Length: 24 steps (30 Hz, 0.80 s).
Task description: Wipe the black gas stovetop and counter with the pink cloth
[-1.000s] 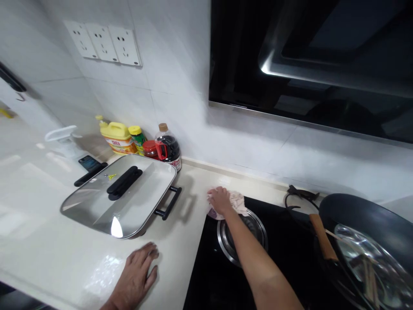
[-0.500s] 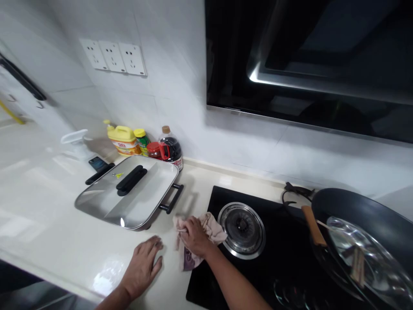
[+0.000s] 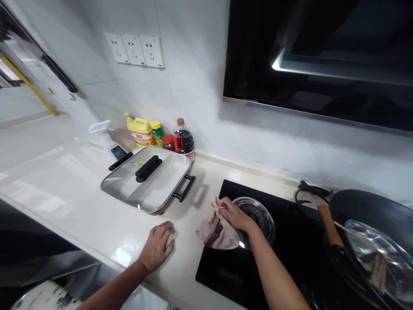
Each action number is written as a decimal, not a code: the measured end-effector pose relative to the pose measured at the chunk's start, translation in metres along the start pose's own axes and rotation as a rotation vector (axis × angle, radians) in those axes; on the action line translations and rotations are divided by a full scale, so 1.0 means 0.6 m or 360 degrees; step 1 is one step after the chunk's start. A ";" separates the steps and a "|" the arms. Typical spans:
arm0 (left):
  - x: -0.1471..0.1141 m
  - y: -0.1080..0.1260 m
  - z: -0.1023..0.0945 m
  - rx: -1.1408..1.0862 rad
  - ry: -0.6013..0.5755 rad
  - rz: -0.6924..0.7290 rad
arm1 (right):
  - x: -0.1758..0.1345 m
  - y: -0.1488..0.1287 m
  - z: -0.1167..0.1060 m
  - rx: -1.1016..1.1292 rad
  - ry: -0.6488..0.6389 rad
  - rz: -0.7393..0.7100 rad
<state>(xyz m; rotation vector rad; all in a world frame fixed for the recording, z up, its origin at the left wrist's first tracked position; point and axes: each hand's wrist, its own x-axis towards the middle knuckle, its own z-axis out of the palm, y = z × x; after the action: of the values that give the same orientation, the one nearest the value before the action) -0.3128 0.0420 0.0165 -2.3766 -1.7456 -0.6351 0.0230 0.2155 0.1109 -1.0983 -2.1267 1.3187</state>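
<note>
My right hand (image 3: 232, 212) is pinching a pale pink cloth (image 3: 222, 236) by its gathered upper part, the loose folds hanging over the left edge of the black hob (image 3: 222, 275), just beside the round metal burner (image 3: 272, 224). I can't make out from here whether its lower hem touches the glass. My left hand (image 3: 157, 244) is palm down at the pale counter (image 3: 80, 181), fingers loosely spread and holding nothing, with the lidded pan (image 3: 171, 172) beyond it. Behind that pan I see a yellow jug (image 3: 141, 132), a green bottle (image 3: 157, 132), a red-lidded jar (image 3: 167, 141) and a large dark bottle (image 3: 187, 140) along the wall. Over on the hob's right side sits a wok (image 3: 358, 204) with a wooden handle (image 3: 329, 226), well apart from both hands.
</note>
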 end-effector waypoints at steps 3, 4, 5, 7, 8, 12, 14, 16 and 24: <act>0.000 0.001 -0.001 0.0002 0.0003 0.0017 | -0.026 0.025 0.024 -0.0760 -0.0028 0.0077; 0.001 0.001 -0.002 0.0003 0.0004 0.0027 | -0.034 0.030 0.040 -0.0901 -0.0036 0.0032; 0.001 0.002 -0.004 0.0003 0.0009 0.0034 | -0.043 0.034 0.056 -0.0991 -0.0052 -0.0037; 0.001 0.003 -0.006 0.0003 0.0008 0.0040 | -0.063 0.040 0.090 -0.1087 -0.0062 -0.0135; 0.001 0.004 -0.007 0.0003 0.0002 0.0033 | -0.076 0.045 0.106 -0.1110 -0.0052 -0.0155; -0.001 0.003 -0.005 0.0003 -0.0030 0.0001 | -0.152 0.073 0.161 -0.1051 -0.0061 -0.0235; -0.001 0.002 -0.004 0.0007 -0.0030 0.0007 | -0.192 0.092 0.181 -0.0970 -0.0181 -0.0352; 0.000 0.003 -0.005 0.0013 -0.0019 0.0018 | -0.211 0.105 0.190 -0.0916 -0.0305 -0.0467; 0.005 0.004 -0.017 0.0048 0.0012 0.0066 | 0.015 0.089 0.108 -0.1184 -0.0074 -0.0278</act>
<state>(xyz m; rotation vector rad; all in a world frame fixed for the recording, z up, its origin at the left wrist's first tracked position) -0.3125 0.0402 0.0273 -2.3810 -1.6857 -0.6067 -0.0051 0.1992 0.0330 -1.0937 -2.7603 0.4618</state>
